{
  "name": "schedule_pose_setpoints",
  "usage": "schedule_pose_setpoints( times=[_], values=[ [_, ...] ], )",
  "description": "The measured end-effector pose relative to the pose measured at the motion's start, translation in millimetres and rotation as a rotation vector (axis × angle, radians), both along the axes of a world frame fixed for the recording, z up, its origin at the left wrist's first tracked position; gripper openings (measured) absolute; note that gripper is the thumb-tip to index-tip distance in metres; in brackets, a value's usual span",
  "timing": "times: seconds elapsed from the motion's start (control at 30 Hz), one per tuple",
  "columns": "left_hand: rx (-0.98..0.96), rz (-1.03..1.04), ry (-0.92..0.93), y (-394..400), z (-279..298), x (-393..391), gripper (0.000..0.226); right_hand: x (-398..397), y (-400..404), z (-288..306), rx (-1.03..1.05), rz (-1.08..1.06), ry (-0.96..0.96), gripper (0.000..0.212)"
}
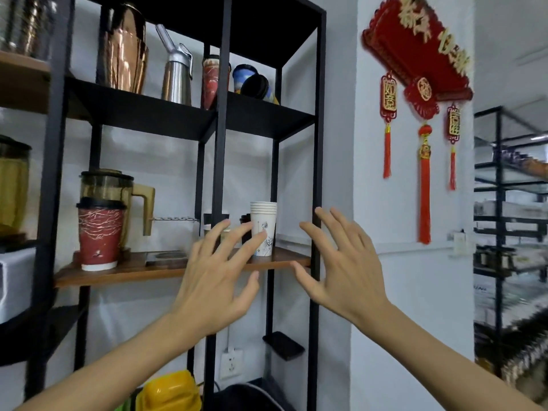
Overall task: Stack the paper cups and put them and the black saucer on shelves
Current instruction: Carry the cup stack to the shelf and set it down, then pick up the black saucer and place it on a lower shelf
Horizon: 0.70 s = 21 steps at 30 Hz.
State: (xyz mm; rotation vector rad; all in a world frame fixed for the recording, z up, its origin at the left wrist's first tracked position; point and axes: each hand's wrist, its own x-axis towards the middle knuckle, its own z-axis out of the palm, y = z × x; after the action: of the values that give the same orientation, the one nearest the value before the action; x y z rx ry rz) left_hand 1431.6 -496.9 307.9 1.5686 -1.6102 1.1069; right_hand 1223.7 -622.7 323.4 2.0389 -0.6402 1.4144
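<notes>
Left hand [218,280]: hovering before the wooden shelf [124,269], grip spread, holding nothing. Red lidded cup [100,234]: standing far left of it on that shelf. Stacked paper cups [264,228]: standing upright just beyond its fingertips. Right hand [341,268]: hovering right of the stack, grip spread, empty, beside the black frame post [318,161].

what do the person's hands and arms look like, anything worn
Both are bare: the left hand and right hand have no gloves, rings or watch, and the forearms show no sleeves up to the frame edge. Nails are short and unpainted.
</notes>
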Motion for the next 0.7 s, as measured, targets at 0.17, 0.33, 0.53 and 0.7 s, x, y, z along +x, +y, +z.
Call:
schedule_pose_setpoints(
  times=[0.17,0.33,0.53,0.7],
  values=[
    [-0.051,-0.113,0.059,21,-26,-17,0.064,-32,44,-26,0.053,-0.032,-0.036,0.065],
    [-0.031,-0.155,0.105,37,-57,-47,0.065,-66,78,-54,0.088,-0.059,-0.041,0.063],
    [0.012,-0.217,0.147,63,-88,-90,0.064,-112,119,-84,0.159,-0.093,-0.042,0.062],
    [0.109,-0.264,0.188,87,-111,-128,0.064,-158,157,-105,0.217,-0.156,-0.03,0.063]
  ],
)
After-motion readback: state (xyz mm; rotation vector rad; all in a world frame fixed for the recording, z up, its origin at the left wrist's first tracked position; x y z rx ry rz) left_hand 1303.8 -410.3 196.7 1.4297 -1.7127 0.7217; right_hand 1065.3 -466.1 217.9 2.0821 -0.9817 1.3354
